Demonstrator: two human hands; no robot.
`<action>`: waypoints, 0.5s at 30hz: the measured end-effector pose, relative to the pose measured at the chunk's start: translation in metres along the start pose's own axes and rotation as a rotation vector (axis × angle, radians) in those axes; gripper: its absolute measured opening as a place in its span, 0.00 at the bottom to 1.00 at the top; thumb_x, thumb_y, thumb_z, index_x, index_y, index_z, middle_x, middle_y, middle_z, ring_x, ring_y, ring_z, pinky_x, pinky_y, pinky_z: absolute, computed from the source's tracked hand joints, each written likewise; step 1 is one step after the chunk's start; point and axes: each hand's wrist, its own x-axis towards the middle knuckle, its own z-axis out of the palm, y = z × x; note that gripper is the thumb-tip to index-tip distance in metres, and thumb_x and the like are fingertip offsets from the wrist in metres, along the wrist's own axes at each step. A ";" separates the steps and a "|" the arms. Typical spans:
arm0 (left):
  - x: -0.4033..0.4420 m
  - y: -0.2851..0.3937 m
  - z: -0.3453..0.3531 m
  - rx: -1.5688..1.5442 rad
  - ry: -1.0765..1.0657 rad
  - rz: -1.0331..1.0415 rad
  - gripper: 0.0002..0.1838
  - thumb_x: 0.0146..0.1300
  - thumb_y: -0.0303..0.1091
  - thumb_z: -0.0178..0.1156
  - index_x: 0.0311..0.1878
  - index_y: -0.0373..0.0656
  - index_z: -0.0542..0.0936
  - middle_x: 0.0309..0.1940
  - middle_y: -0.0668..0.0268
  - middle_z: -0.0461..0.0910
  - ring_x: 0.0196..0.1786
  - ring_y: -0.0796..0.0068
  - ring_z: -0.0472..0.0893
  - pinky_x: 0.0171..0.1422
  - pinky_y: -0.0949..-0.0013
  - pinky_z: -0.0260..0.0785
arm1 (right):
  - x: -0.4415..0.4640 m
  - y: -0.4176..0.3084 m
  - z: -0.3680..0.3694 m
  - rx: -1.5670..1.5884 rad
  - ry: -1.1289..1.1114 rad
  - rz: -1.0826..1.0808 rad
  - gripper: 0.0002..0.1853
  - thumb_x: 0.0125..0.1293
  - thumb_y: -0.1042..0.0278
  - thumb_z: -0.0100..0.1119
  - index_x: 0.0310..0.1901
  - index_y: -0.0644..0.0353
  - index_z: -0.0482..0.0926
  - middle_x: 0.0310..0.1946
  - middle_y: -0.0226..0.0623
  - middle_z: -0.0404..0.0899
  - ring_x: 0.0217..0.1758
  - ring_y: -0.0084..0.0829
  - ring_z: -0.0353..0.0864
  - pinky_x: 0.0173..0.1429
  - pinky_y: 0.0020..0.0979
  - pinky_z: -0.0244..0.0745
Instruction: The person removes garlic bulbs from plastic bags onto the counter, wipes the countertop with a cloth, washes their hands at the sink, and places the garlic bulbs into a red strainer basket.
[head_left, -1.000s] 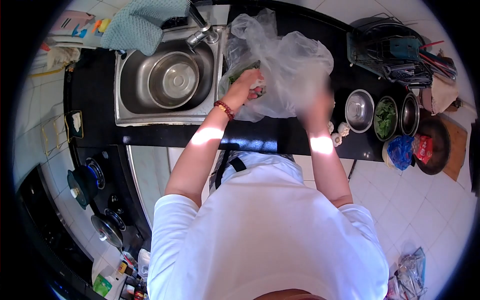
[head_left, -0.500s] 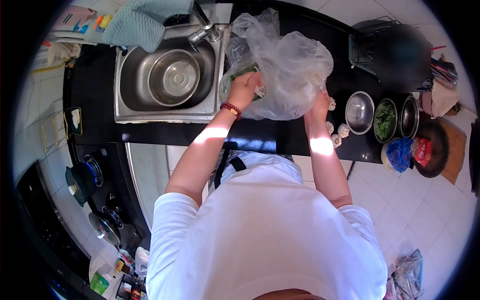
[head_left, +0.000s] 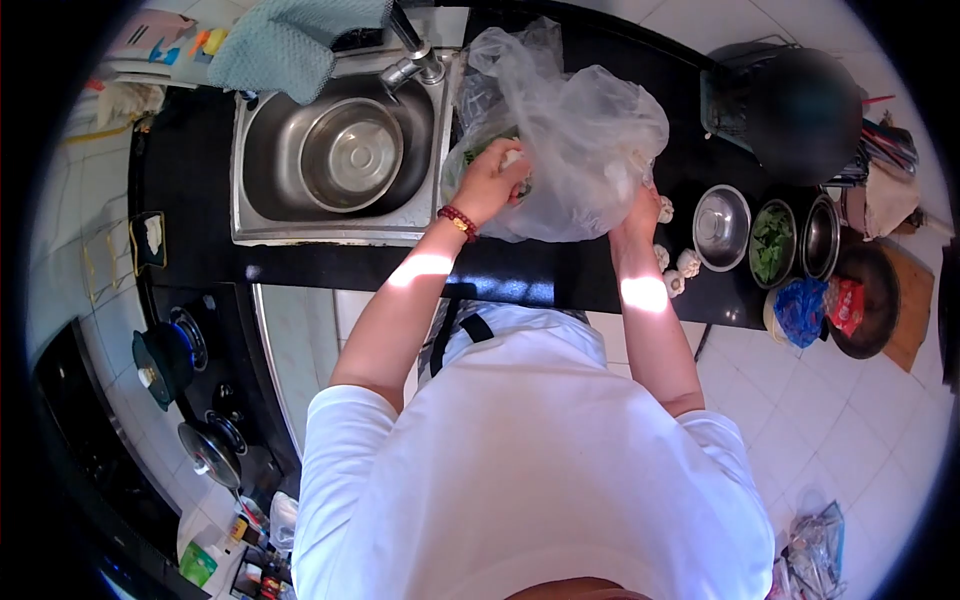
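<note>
Almost nothing has moved since half a second ago. Nearest, before the plastic bag (head_left: 590,150), a strip of tabletop (head_left: 588,270) gives some room up to its near edge. Garlic bulbs (head_left: 688,263) lie just right of the bag. The grip of the right hand (head_left: 632,215) pinches the bag's right edge; that of the left hand (head_left: 488,185) curls around leafy greens (head_left: 473,155) at its left side. Cut leaves (head_left: 770,245) already sit in a bowl (head_left: 775,203) farther right, so work seems partway, these greens remaining. Left of the bag, the sink (head_left: 446,130) limits movement.
</note>
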 end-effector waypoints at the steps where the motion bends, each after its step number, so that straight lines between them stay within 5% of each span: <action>1: 0.001 -0.002 0.001 0.036 0.016 -0.008 0.16 0.67 0.32 0.57 0.56 0.38 0.74 0.34 0.62 0.80 0.36 0.78 0.81 0.39 0.75 0.74 | 0.003 0.002 -0.003 -0.004 -0.008 0.002 0.15 0.62 0.77 0.62 0.50 0.66 0.77 0.43 0.41 0.83 0.41 0.33 0.84 0.44 0.32 0.81; 8: 0.010 -0.013 0.003 0.165 0.192 -0.097 0.14 0.70 0.41 0.52 0.46 0.41 0.80 0.37 0.64 0.83 0.31 0.79 0.80 0.32 0.75 0.72 | 0.008 0.006 -0.008 -0.018 -0.057 0.005 0.17 0.62 0.77 0.61 0.54 0.65 0.76 0.45 0.40 0.82 0.43 0.35 0.84 0.46 0.33 0.81; 15: 0.005 -0.002 0.004 -0.200 0.066 -0.182 0.20 0.69 0.39 0.54 0.62 0.44 0.70 0.44 0.65 0.78 0.35 0.75 0.81 0.36 0.72 0.75 | 0.002 0.002 -0.006 0.019 -0.033 0.021 0.13 0.64 0.77 0.60 0.51 0.65 0.76 0.44 0.40 0.82 0.42 0.33 0.84 0.45 0.32 0.80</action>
